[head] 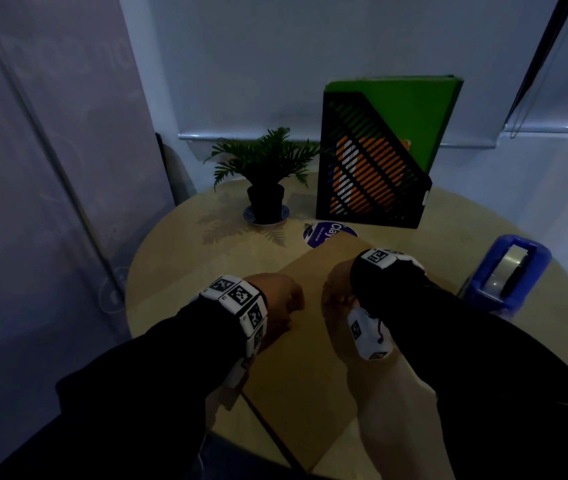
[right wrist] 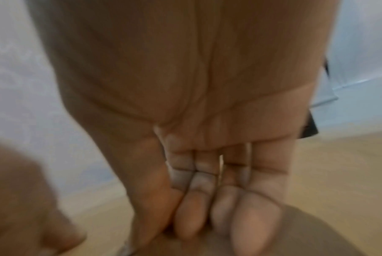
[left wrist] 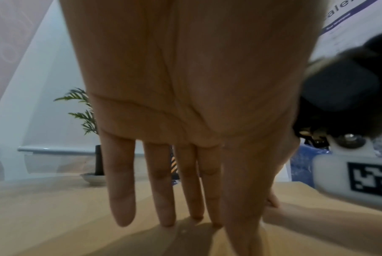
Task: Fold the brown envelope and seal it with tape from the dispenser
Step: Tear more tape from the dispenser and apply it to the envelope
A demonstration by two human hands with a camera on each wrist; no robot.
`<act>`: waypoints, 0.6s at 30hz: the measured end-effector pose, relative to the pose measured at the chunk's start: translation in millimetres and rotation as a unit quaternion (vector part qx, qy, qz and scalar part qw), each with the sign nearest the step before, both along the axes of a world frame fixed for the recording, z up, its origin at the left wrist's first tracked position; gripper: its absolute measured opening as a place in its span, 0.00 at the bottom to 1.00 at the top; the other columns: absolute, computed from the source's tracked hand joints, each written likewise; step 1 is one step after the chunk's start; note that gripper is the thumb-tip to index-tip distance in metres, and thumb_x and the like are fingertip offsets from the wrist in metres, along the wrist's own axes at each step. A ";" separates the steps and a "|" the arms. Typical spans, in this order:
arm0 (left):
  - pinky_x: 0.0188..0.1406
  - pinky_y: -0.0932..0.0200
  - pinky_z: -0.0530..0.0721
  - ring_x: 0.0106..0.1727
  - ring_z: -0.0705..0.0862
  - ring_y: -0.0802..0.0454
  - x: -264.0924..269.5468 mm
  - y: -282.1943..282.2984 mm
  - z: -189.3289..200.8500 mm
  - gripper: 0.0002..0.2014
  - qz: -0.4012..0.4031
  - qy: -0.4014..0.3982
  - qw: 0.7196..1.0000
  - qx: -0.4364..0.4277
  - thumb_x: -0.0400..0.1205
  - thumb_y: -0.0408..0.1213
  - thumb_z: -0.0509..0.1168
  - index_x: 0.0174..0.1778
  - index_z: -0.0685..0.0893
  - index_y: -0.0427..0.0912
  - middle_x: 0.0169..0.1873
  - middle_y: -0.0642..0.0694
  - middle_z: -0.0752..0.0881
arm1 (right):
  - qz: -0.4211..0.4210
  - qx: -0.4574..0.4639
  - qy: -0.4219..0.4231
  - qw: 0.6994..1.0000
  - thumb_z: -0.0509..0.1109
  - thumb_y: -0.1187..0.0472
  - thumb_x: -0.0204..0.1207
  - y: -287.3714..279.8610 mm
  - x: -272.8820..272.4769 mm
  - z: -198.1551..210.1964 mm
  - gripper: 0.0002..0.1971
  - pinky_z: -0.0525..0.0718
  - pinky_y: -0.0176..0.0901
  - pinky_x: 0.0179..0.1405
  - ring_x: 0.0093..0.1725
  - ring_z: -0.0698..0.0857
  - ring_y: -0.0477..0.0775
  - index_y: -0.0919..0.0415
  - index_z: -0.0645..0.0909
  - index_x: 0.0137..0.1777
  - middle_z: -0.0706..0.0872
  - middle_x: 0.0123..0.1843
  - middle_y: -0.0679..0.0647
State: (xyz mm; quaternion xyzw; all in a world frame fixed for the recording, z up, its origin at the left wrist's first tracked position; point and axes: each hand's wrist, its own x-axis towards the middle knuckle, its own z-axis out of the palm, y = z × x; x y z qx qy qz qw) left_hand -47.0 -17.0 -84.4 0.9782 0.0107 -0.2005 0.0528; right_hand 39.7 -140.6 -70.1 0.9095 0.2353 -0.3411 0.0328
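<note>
The brown envelope (head: 310,327) lies flat on the round wooden desk (head: 178,271), in front of the person, with one corner pointing toward the far side. That far corner covers part of a round blue and white sticker (head: 317,233).

The left hand (head: 277,299) rests on the envelope near its middle. In the left wrist view its fingers (left wrist: 122,190) are straight and spread, and the tips touch the brown paper, so this hand presses and grasps nothing.

The right hand (head: 339,289) is just beside the left one, also on the envelope. In the right wrist view the picture is blurred, but its fingers (right wrist: 253,221) bend forward onto the paper and the thumb lies close to them. I cannot tell if they pinch an edge of the envelope or only press it.

The blue tape dispenser (head: 507,275) stands on the desk at the right, near the right forearm, apart from the envelope.

At the far side of the desk stand a small potted plant (head: 265,168) on a saucer and a black file holder (head: 372,168) with a green folder (head: 424,109) inside.

Both wrists carry white bands with black square markers.
</note>
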 end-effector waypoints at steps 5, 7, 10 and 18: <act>0.67 0.48 0.77 0.68 0.79 0.44 -8.4 5.8 3.4 0.19 -0.024 0.044 0.998 0.043 0.82 0.34 0.62 0.71 0.78 0.46 0.72 0.46 0.77 | 0.049 0.083 -0.064 0.993 0.64 0.57 0.83 -18.3 -6.1 9.8 0.13 0.79 0.43 0.51 0.52 0.81 0.54 0.61 0.79 0.63 0.82 0.63 0.56; 0.60 0.49 0.78 0.61 0.81 0.44 -8.5 7.4 4.9 0.17 -0.016 0.043 0.997 0.058 0.82 0.33 0.60 0.68 0.80 0.43 0.68 0.43 0.80 | 0.061 0.115 -0.086 0.988 0.60 0.62 0.84 -25.2 -14.7 8.6 0.16 0.77 0.47 0.63 0.67 0.78 0.57 0.58 0.75 0.71 0.77 0.73 0.56; 0.51 0.53 0.80 0.52 0.82 0.42 -11.1 2.6 5.1 0.13 -0.023 0.020 0.998 0.050 0.84 0.34 0.57 0.61 0.82 0.39 0.59 0.40 0.84 | 0.113 0.100 -0.086 0.985 0.53 0.65 0.85 -30.2 -32.9 6.0 0.25 0.74 0.45 0.66 0.75 0.73 0.58 0.54 0.62 0.82 0.69 0.80 0.56; 0.43 0.52 0.74 0.46 0.78 0.44 -10.5 -7.0 -11.1 0.15 -0.041 0.067 0.991 0.112 0.86 0.39 0.55 0.61 0.81 0.37 0.59 0.38 0.81 | 0.199 -0.062 -0.123 0.970 0.50 0.51 0.87 -10.8 -42.2 -22.4 0.26 0.74 0.56 0.72 0.75 0.71 0.66 0.49 0.52 0.85 0.62 0.81 0.62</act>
